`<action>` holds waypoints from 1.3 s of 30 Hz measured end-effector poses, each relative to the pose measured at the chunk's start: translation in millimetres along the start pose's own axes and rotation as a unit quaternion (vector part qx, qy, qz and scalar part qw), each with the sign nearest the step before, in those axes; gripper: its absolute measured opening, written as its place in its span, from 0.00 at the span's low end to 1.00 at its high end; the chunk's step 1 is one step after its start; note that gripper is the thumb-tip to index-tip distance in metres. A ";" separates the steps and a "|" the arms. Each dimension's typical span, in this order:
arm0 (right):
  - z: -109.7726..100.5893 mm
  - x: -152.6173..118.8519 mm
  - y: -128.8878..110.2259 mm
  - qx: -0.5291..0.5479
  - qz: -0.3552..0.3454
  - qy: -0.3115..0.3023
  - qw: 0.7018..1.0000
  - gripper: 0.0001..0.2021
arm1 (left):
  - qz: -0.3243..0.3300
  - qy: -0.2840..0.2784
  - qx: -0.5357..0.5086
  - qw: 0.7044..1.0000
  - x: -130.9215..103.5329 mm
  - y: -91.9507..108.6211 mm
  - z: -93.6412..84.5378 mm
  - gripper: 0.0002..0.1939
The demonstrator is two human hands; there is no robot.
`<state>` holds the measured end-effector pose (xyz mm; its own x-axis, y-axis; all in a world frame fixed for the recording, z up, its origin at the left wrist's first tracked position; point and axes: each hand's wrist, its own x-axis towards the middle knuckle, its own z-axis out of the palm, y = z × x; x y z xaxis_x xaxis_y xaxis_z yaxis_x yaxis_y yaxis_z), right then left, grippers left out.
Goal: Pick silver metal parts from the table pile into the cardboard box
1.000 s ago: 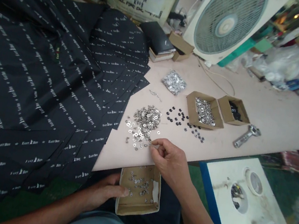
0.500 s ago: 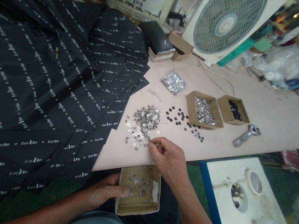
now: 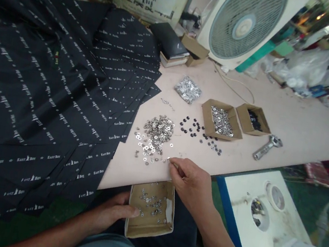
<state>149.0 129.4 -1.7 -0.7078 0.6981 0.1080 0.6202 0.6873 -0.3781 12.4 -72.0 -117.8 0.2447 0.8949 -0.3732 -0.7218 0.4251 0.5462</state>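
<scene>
My left hand (image 3: 116,212) grips the left wall of a cardboard box (image 3: 143,232) below the table's front edge, thumb inside it. Small metal snap parts lie scattered in the box. My right hand (image 3: 191,181) is just over the table edge, thumb and forefinger pinched at a small metal piece (image 3: 169,159). Whether that piece is held or only touched is hard to tell. Left of my fingertips is a heap of silver snap parts (image 3: 159,130), with loose ones spread in front of it. Black round caps (image 3: 193,134) lie behind my right hand.
Two cardboard trays, one with silver parts (image 3: 222,121) and one with black parts (image 3: 254,119), stand right of the heap beside a metal tool (image 3: 267,148). Black printed fabric (image 3: 65,84) covers the left side. A bag of parts (image 3: 188,89) and a fan (image 3: 243,28) are farther back.
My right hand has moved slightly right and nearer to me, away from the loose parts. My left hand still holds the box. The whole view has shifted a little.
</scene>
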 end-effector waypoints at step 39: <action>37.0 29.4 -78.0 0.057 0.000 -0.007 0.998 0.05 | 0.011 0.001 -0.004 1.000 0.2 13.5 6.3 0.27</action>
<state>67.3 89.0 -3.0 -0.7122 0.6954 0.0959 0.5789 0.6591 -0.4801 6.8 -65.3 -105.8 0.2264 0.9039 -0.3629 -0.7326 0.4035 0.5481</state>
